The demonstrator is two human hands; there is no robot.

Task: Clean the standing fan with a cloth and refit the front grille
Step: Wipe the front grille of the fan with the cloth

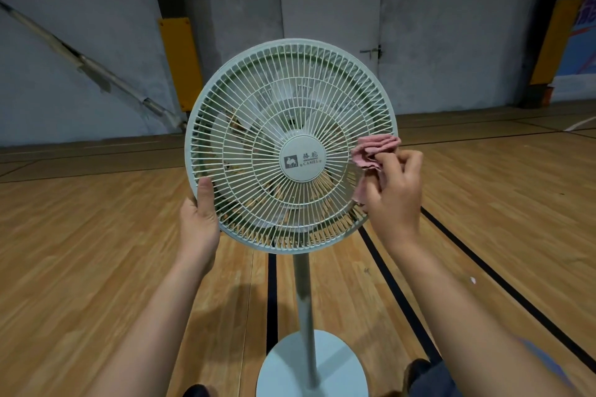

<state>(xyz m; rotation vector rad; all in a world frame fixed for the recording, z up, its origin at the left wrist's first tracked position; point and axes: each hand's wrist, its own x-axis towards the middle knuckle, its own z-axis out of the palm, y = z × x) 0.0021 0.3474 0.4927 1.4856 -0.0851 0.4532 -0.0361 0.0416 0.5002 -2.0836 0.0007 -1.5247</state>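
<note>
A pale green standing fan fills the middle of the head view, its round front grille (pixel 258 100) facing me with a logo cap (pixel 302 158) at the centre. My left hand (pixel 200 216) grips the grille's lower left rim, thumb lying over the front bars. My right hand (pixel 393 190) holds a bunched pink cloth (pixel 374 151) against the grille's right side. The blades behind the bars show only dimly. A thin pole (pixel 303 306) runs down to the round base (pixel 290 371).
Wooden sports floor with black court lines (pixel 396 287) stretches all around. A grey wall with a white door (pixel 330 10) and yellow pads (pixel 177 61) stands behind the fan. My shoes (pixel 195 392) flank the base at the bottom edge.
</note>
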